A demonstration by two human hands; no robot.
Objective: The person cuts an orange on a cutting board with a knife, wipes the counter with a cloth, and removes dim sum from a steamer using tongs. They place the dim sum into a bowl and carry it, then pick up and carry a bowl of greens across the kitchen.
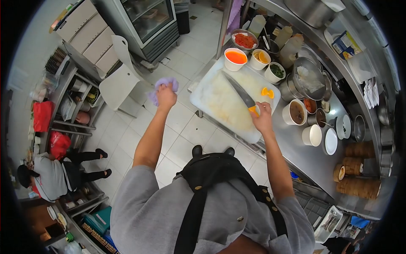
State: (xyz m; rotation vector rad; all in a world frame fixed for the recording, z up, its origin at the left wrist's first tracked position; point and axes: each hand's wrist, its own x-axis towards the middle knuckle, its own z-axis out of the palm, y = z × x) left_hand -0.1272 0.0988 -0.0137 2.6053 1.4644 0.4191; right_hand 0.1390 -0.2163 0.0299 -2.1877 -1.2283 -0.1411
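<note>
My left hand [166,97] is closed around a crumpled purple cloth [170,81], held out over the floor to the left of the counter. My right hand [264,118] grips the orange handle of a kitchen knife [240,91]. The blade lies over the white cutting board [213,106], its tip pointing away towards the far left. Cut orange pieces [267,92] sit on the board just beyond my right hand. Wet, yellowish smears mark the board's surface.
Along the board's far edge stand a cup of orange liquid [235,57], a bowl of red pieces [245,40] and a cup of chopped greens [275,72]. Bamboo steamers [357,188] are stacked at the right. A white chair [120,82] and another person [53,171] are on the left.
</note>
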